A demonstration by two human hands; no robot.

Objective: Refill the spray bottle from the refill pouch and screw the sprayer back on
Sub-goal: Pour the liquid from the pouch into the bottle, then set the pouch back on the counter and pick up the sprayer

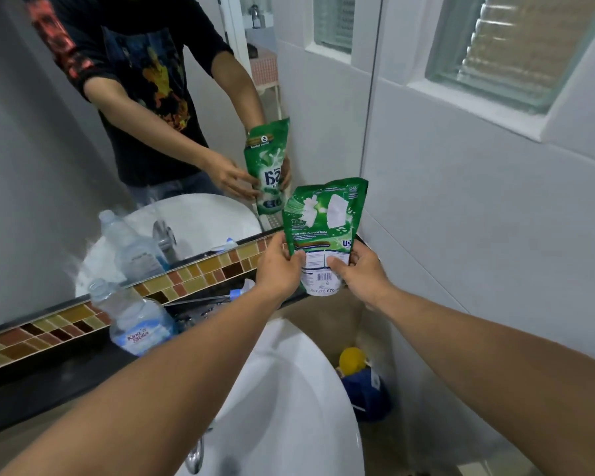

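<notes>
A green refill pouch [325, 228] stands upright in the air above the back of the sink, its printed back with a barcode facing me. My left hand [279, 266] grips its lower left edge and my right hand [359, 273] grips its lower right edge. A clear plastic bottle [131, 316] with a blue-and-white label and an uncapped neck stands on the dark counter at the left. The sprayer head with its long dip tube [203, 298] lies on the counter behind my left forearm, partly hidden.
A white sink basin [289, 389] lies below my arms, with a chrome tap [194, 456] at its near edge. A mirror [66, 166] above a strip of brown tiles covers the left wall. A blue container with a yellow top [361, 383] sits on the floor at the right.
</notes>
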